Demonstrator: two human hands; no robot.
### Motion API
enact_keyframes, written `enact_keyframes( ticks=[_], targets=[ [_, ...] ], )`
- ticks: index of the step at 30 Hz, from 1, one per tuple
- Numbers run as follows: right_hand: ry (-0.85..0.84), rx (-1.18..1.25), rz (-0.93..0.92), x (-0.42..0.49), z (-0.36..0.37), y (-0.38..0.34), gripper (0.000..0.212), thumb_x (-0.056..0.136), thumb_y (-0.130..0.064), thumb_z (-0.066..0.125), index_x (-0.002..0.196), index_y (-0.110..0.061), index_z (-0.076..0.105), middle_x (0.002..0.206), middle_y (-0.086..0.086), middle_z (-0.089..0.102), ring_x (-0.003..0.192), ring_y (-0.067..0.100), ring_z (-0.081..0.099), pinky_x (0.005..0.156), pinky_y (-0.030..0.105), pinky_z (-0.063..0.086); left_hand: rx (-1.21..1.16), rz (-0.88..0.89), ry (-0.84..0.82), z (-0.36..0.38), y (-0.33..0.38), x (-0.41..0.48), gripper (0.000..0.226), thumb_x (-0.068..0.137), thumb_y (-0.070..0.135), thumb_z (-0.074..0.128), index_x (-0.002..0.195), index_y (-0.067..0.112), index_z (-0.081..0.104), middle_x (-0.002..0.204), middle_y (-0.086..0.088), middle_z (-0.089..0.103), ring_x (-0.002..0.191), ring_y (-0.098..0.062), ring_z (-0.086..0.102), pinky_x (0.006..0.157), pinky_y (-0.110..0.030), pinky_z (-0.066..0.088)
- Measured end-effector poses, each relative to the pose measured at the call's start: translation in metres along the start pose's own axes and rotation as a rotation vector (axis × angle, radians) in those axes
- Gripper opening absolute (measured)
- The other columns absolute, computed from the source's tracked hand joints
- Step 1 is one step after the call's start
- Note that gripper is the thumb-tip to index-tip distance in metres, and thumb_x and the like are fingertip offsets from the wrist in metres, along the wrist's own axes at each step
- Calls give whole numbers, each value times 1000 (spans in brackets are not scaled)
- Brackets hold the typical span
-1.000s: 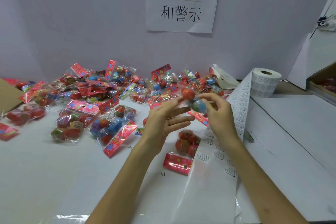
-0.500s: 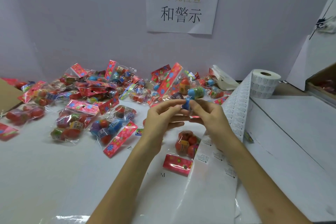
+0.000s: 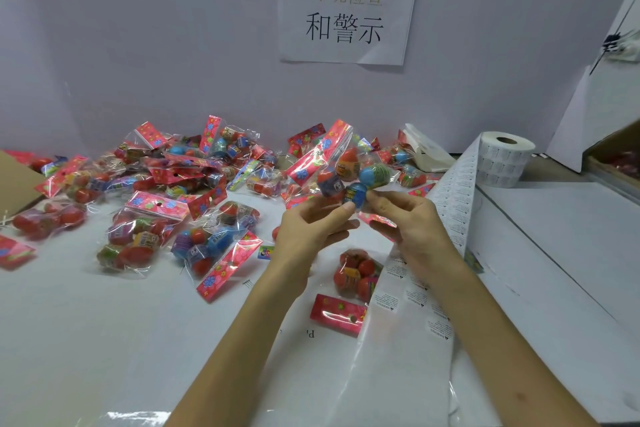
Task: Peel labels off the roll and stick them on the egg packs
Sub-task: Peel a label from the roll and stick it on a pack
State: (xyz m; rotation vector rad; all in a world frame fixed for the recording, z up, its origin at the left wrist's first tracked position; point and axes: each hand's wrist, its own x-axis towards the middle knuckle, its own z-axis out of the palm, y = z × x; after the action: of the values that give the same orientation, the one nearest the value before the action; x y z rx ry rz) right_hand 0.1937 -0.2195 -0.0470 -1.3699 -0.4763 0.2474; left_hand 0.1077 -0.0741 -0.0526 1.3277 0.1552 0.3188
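- Pinched between both hands at mid-frame, a pack (image 3: 341,166) is held up off the table (image 3: 104,340). Its lower end is gripped by the curled fingers and thumb of the left hand (image 3: 308,229). It is also nipped by the thumb and forefinger of the right hand (image 3: 412,229), at a blue egg (image 3: 356,194) inside the film.
- Whether anything sticky is caught under a fingertip cannot be told.
- The pack's red header card is tilted toward the upper left, above the hands.
- The roll (image 3: 502,159) is seen at the right of the frame, well apart from the hands. Its strip (image 3: 450,204) is drawn down toward the lower centre, passing beneath the right forearm, with printed labels (image 3: 391,302) showing on it.
- A second pack (image 3: 356,274) is laid just below the hands, its right edge touching or tucked under the strip. A pile (image 3: 194,177) of others is spread across the left and middle of the frame, near the wall.
- A paper sign (image 3: 346,7) is fixed to the wall at top centre.
- The pack is judged light, its film soft, crinkly and slippery. The hard round eggs are likely to shift inside when it is squeezed.
- The header card is judged the stiffest, flattest part, and so the surest place to take hold. An egg pinched through the film would also steady it.
- The labels are judged thin and apt to curl or stick to themselves. Each would best be lifted by one corner.
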Motion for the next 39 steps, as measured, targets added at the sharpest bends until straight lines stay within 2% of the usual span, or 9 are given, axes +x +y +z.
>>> enact_keyframes(
  ticks=[4, 7, 9, 12, 15, 20, 25, 33, 39],
  targets=[
    [-8, -51, 25, 2, -6, 3, 6, 71, -29, 83, 75, -26, 82, 79, 1, 77, 76, 10, 73, 62, 19, 53, -31, 10, 1, 2, -1, -1, 26, 92, 22, 73, 116, 12, 71, 103, -6, 79, 95, -22, 77, 81, -25, 61],
    [-4, -92, 19, 5, -7, 6, 23, 84, -5, 76, 73, -25, 81, 75, -1, 75, 71, 11, 70, 68, 24, 51, -18, 12, 50, 0, -2, 0, 22, 90, 19, 76, 111, 14, 72, 98, -5, 80, 91, -21, 77, 77, -25, 61],
    [8, -66, 25, 3, -4, 4, 15, 78, -7, 81, 89, -18, 79, 78, 1, 75, 76, 16, 69, 74, 30, 52, 16, 10, 73, 0, -2, 0, 21, 88, 20, 78, 108, 16, 73, 95, -3, 80, 89, -20, 77, 76, -27, 60],
    [24, -54, -36, 1, -2, 2, 51, 78, -6, 82, 124, -11, 63, 96, 7, 76, 92, 24, 70, 83, 41, 56, 46, -2, 100, -1, -1, -1, 22, 87, 23, 79, 108, 19, 73, 94, 0, 80, 86, -18, 77, 66, -22, 54],
    [3, -35, -108, 1, -5, 1, 56, 81, -19, 81, 133, -24, 59, 114, -6, 73, 106, 15, 70, 86, 32, 59, 87, -11, 110, -3, 1, -1, 23, 87, 22, 78, 110, 19, 75, 90, 3, 79, 73, -13, 74, 54, -18, 48],
    [19, -63, -66, 1, -5, -3, 41, 82, -43, 72, 121, -29, 67, 116, -4, 72, 108, 12, 69, 84, 29, 55, 156, -15, 116, -2, 1, -1, 27, 88, 42, 74, 109, 24, 76, 91, 4, 78, 64, -8, 66, 57, -22, 48],
    [-33, -129, -22, 0, -7, -1, 11, 97, -21, 65, 105, -17, 72, 84, -2, 75, 71, 13, 66, 68, 27, 52, 190, 45, 134, 1, 0, 0, 28, 89, 46, 70, 91, 19, 77, 81, 4, 77, 73, -6, 72, 56, -13, 51],
    [-112, -262, 16, -4, -3, -1, 21, 89, -25, 77, 106, -14, 73, 95, 9, 77, 86, 19, 73, 66, 28, 54, 167, 102, 152, 0, -1, 1, 22, 90, 11, 70, 71, 23, 70, 63, 8, 68, 58, -1, 66, 47, -17, 50],
    [-53, -308, -14, -3, -4, 0, 21, 84, -16, 82, 95, -2, 72, 74, 0, 72, 67, 8, 68, 60, 23, 52, 211, 82, 97, 4, -4, 0, 22, 93, 30, 71, 92, 8, 70, 84, -7, 74, 78, -14, 74, 57, -21, 56]
  ],
)
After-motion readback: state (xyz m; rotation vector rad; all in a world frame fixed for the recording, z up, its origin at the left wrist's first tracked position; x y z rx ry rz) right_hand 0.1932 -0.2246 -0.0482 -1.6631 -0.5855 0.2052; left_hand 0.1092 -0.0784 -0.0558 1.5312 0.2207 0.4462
